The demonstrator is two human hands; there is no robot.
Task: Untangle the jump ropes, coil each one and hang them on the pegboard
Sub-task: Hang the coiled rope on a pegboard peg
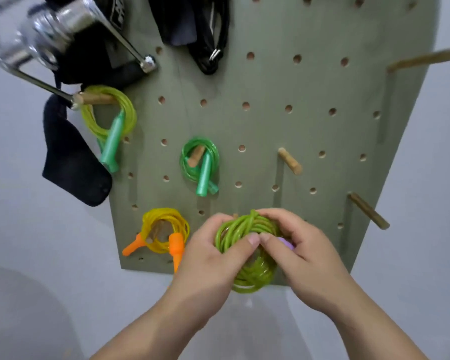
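Note:
A coiled lime-green jump rope with a purple handle is held against the lower part of the grey-green pegboard. My left hand grips the coil's left side, thumb across its front. My right hand grips its right side, and both thumbs meet at the coil's middle. A small peg tip shows just above the coil. Three coiled ropes hang on pegs: a yellow-green one with teal handles, a green one, and a yellow one with orange handles.
Bare wooden pegs stick out at the middle right, lower right and upper right. Black straps and a black pad hang at the top and left, beside a chrome metal frame. A pale wall surrounds the board.

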